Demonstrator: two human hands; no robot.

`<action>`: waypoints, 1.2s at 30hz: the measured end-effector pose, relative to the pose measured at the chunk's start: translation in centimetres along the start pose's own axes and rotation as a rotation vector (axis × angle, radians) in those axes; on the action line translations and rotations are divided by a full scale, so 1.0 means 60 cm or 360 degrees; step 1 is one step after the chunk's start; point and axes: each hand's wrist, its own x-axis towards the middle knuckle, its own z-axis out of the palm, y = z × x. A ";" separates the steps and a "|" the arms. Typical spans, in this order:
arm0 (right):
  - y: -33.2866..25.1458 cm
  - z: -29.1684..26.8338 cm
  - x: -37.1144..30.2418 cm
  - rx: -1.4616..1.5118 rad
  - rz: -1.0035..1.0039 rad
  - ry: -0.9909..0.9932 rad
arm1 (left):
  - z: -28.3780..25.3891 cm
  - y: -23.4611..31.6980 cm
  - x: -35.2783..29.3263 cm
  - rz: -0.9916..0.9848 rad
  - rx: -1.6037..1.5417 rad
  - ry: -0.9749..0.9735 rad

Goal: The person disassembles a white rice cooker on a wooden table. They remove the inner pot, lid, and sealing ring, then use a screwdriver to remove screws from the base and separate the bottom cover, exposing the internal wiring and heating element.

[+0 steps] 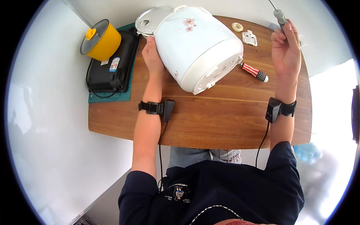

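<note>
A white and pale-blue rice cooker (195, 41) with pink flowers lies tipped over on the table, its vented white base turned toward the near right. Its lid (155, 21) stands open at the far left, showing a silvery inner plate. My left hand (153, 58) grips the cooker's left side, thumb up along the wall; some of its fingers are hidden. Raised above the table's far right, my right hand (288, 50) is closed around a screwdriver's grey handle (279, 17), and the thin shaft points up out of view.
A red, white and black-handled screwdriver (255, 72) lies beside the cooker's base. Behind it are a white plastic part (249, 38) and a cream ring (237, 27). At left, a yellow pot (107, 41) sits on a black appliance (108, 77) over a green mat (123, 95).
</note>
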 end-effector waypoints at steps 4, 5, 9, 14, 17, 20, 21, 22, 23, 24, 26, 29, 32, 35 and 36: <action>-0.002 -0.011 0.002 0.0041 -0.0036 -0.0087 | 0.017 0.025 -0.002 0.0012 0.0115 0.0038; -0.002 -0.009 0.001 0.0063 -0.0047 -0.0122 | 0.021 0.033 -0.003 0.0003 0.0174 0.0051; -0.013 0.024 -0.003 0.0044 -0.0073 -0.0100 | 0.025 0.072 0.012 -0.0073 0.0524 -0.0065; -0.026 0.039 -0.016 -0.0193 -0.0224 -0.0082 | 0.054 0.120 0.021 -0.0111 0.1075 -0.0211; -0.041 0.042 -0.021 -0.0345 -0.0249 -0.0100 | 0.078 0.129 0.032 -0.0054 0.1305 -0.0360; -0.042 0.051 -0.028 -0.0600 -0.0339 -0.0071 | 0.088 0.124 0.053 0.0039 0.1518 -0.0477; -0.045 0.055 -0.031 -0.0690 -0.0359 -0.0091 | 0.094 0.123 0.057 0.0067 0.1584 -0.0525; -0.050 0.052 -0.035 -0.0805 -0.0384 -0.0095 | 0.151 0.164 0.050 -0.0214 0.2058 -0.0702; -0.054 0.058 -0.039 -0.0892 -0.0409 -0.0113 | 0.151 0.161 0.052 -0.0167 0.1991 -0.0724; -0.058 0.067 -0.046 -0.0976 -0.0422 -0.0130 | 0.151 0.157 0.061 -0.0119 0.1924 -0.0748; -0.063 0.087 -0.056 -0.1147 -0.0451 -0.0153 | 0.154 0.163 0.062 -0.0078 0.1794 -0.0846; -0.071 0.087 -0.054 -0.1335 -0.0466 -0.0288 | 0.161 0.183 0.060 -0.0066 0.1608 -0.1050; -0.065 0.100 -0.058 -0.1226 -0.0362 -0.0337 | 0.153 0.171 0.067 -0.0030 0.1456 -0.1182; -0.062 0.095 -0.055 -0.1153 -0.0343 -0.0268 | 0.158 0.190 0.046 0.0024 0.1388 -0.1174; -0.061 0.092 -0.053 -0.1154 -0.0369 -0.0272 | 0.147 0.171 0.052 0.0097 0.1372 -0.1138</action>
